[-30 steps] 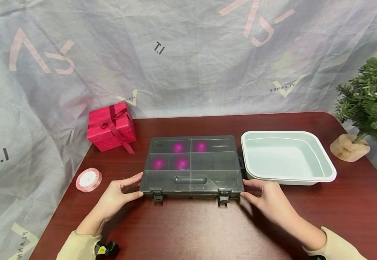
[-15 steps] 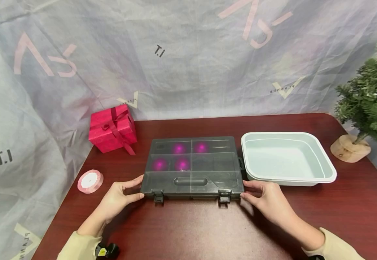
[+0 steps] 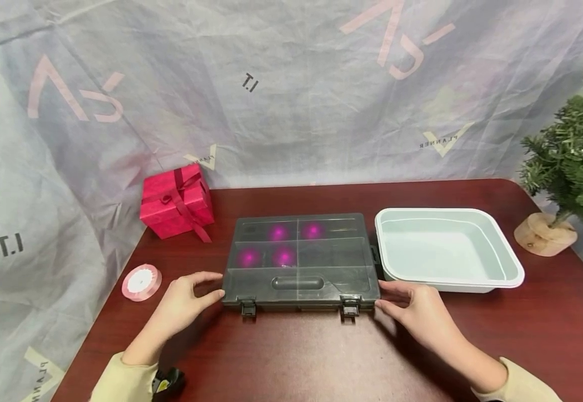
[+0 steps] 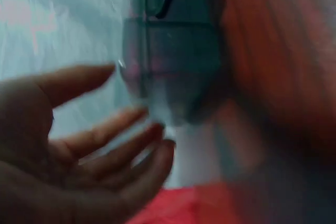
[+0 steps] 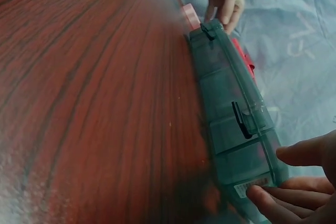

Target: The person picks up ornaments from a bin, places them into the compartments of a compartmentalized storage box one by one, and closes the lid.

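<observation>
A dark translucent plastic organizer box [image 3: 301, 259] lies on the table in the head view. Its lid is down over divided compartments, with two black latches along the front. Four pink glows show in the lid, perhaps reflections. By the front left corner, my left hand [image 3: 183, 301] has its thumb and fingers spread apart; in the left wrist view its fingers [image 4: 126, 145] look loose around the box's end, with blur hiding any contact. At the front right corner, my right hand [image 3: 417, 310] holds the box between thumb and fingers, also visible in the right wrist view.
A pale green plastic basin [image 3: 449, 245] stands close to the box's right side. Left of the box are a red gift box [image 3: 176, 201] with a ribbon and a pink ribbon roll [image 3: 141, 282]. A small artificial tree [image 3: 567, 173] stands far right.
My left hand has loosened at the front left corner, its thumb and fingers moving slightly apart. My right hand keeps its place. The whole head view has shifted slightly.
</observation>
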Action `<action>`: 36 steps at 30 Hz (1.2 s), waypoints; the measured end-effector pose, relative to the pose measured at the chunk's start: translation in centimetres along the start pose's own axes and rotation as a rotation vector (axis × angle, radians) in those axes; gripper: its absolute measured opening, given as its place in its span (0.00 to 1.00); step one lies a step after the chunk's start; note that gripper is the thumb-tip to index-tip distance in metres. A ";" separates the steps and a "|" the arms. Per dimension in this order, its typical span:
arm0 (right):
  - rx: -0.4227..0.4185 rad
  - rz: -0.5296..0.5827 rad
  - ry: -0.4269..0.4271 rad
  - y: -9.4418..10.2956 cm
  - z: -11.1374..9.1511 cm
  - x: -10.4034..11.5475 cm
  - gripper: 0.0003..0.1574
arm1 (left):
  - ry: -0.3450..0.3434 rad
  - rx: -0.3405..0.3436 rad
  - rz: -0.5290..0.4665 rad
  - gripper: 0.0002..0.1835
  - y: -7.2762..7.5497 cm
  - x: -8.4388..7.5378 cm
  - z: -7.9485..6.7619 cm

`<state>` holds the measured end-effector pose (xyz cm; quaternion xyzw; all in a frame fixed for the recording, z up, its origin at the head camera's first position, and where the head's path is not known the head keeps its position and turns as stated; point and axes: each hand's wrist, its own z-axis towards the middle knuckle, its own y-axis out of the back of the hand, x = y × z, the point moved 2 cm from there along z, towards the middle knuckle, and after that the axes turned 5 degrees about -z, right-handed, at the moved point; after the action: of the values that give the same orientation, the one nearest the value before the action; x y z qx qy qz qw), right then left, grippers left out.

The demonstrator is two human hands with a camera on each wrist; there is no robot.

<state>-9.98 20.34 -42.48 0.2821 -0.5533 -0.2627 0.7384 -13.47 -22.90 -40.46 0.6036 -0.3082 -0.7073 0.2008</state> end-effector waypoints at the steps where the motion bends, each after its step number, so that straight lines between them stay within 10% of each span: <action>1: -0.002 -0.002 -0.004 0.0 0.0 -0.1 0.21 | -0.037 -0.049 0.077 0.20 -0.1 -0.7 0.1; 8: -0.007 -0.020 -0.020 0.0 -0.2 -0.1 0.22 | -0.427 -0.258 0.284 0.18 -3.7 -6.8 1.1; 19: -0.002 0.026 -0.046 -0.2 -0.1 -0.2 0.21 | -0.811 -0.055 0.492 0.23 -12.5 -12.1 -0.3; 30: -0.001 0.013 -0.062 -0.2 -0.2 -0.2 0.17 | -0.862 -0.013 0.665 0.26 -15.2 -12.2 -1.8; 36: 0.307 0.157 -0.144 0.0 -0.5 -0.8 0.11 | -0.803 0.060 0.679 0.29 -15.2 -12.5 -2.1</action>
<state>-9.65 20.91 -43.13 0.3281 -0.6585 -0.1362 0.6634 -7.72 -4.04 -41.79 0.1568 -0.5593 -0.7688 0.2675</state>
